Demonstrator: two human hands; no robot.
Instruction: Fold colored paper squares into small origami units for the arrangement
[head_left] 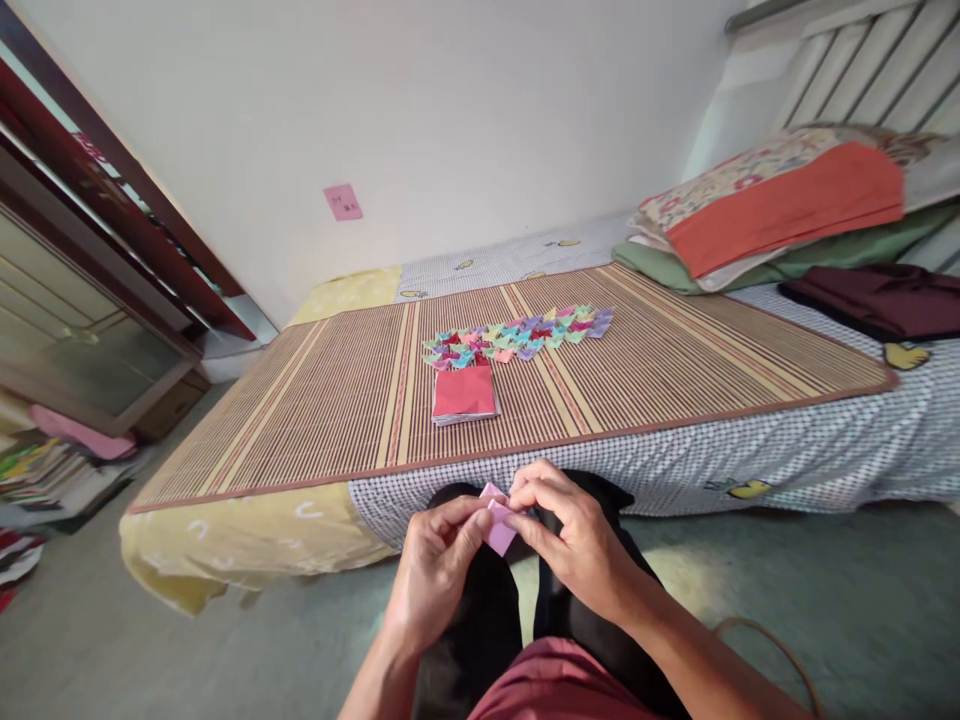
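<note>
I'm holding a small pink paper piece (498,522) between both hands, just above my knees, in front of the bed edge. Left hand (437,565) is pinching its left side, thumb and forefinger closed on it. Right hand (570,535) is pinching the top right, fingertips (525,497) closed tight on the fold. Remaining fingers are curled loosely.

Handling, my judgement: the paper is featherlight, thin, creasing easily, tearing if pulled hard. Best gripped at edges and corners with fingertip pads, light pressure, keeping the folds flat.

No real containers in view. The striped mat (315,400) on the bed is acting as the tray: a stack of square sheets (464,394), red on top, is lying on it, and just behind it a spread of folded paper pieces (517,335) in mixed colours, touching each other. Pillows (780,200) are sitting well apart at right.
</note>
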